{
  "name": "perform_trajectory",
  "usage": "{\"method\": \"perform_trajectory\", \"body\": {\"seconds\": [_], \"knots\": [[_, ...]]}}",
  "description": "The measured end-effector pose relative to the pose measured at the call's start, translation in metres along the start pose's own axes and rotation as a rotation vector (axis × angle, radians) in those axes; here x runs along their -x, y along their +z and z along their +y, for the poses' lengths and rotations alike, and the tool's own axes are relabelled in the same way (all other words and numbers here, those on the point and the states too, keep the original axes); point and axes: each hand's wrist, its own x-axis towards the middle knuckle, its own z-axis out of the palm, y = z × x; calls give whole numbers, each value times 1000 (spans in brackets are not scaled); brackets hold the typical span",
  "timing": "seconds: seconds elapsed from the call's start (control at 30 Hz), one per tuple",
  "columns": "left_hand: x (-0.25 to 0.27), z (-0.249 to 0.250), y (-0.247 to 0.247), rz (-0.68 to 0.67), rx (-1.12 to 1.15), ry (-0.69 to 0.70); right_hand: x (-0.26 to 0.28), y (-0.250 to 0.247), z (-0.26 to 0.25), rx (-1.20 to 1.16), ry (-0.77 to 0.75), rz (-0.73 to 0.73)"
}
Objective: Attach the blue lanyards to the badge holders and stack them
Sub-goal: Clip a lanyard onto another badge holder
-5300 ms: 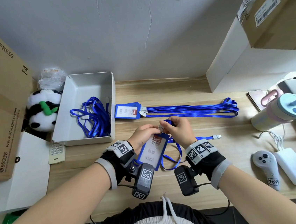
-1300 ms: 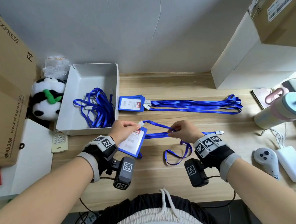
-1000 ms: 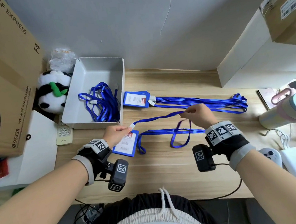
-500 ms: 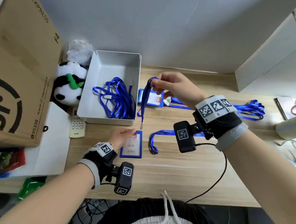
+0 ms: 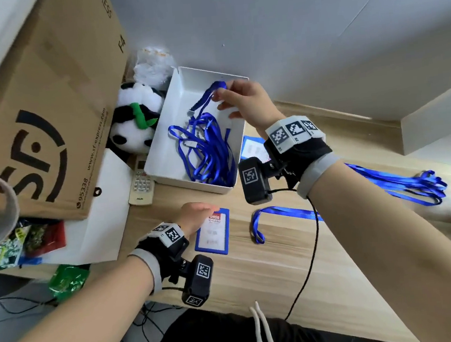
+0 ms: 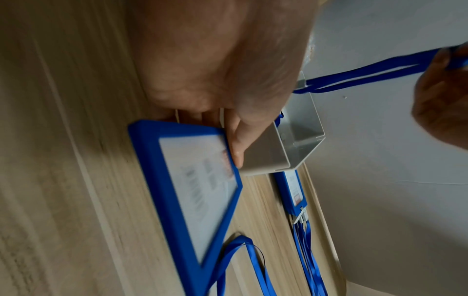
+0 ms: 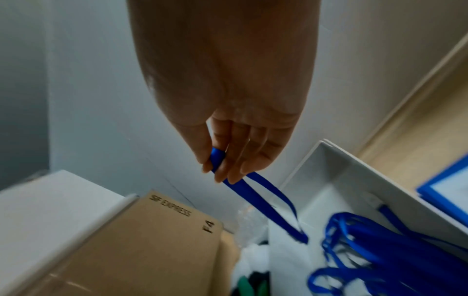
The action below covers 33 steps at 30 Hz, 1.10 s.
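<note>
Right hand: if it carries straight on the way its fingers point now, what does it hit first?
Probably the white tray's far wall. The right hand pinches a blue lanyard above the tray, fingers aimed toward its back-left corner; depth is unclear.

Your right hand (image 5: 245, 102) is up over the far end of the tray (image 5: 162, 160), pinching a lanyard (image 5: 205, 97) that hangs down toward the heap of lanyards (image 5: 205, 150) inside it. Your left hand (image 5: 195, 215) sits nearer you on the desk (image 5: 312, 267), fingers on the top edge of a badge holder (image 5: 213, 233) lying flat. Right of that holder trails a loose lanyard (image 5: 276, 213). Behind it, right of the tray, lies the stack (image 6: 293, 190), its straps (image 5: 403, 182) running off right. Left of the tray: remote (image 5: 141, 185), panda toy (image 5: 135, 119), cardboard box (image 5: 45, 111).
</note>
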Motion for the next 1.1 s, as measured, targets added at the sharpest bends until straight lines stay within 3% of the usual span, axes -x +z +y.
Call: {"method": "perform_trajectory", "body": {"seconds": [0.2, 0.37, 0.63, 0.87, 1.0, 1.1], "knots": [[2, -8, -2, -38, -24, 28, 10, 11, 78, 98, 379, -139], [5, -6, 2, -105, -28, 22, 37, -16, 110, 54, 465, -76], [13, 5, 35, -250, -65, 53, 110, -94, 166, -4, 616, 225], [14, 28, 87, -233, -89, 140, 182, -136, 220, -195, 859, 519], [13, 42, 120, -225, -143, 101, 215, -164, 240, -257, 911, 695], [9, 50, 140, -166, -158, 54, 233, -187, 254, -188, 936, 740]]}}
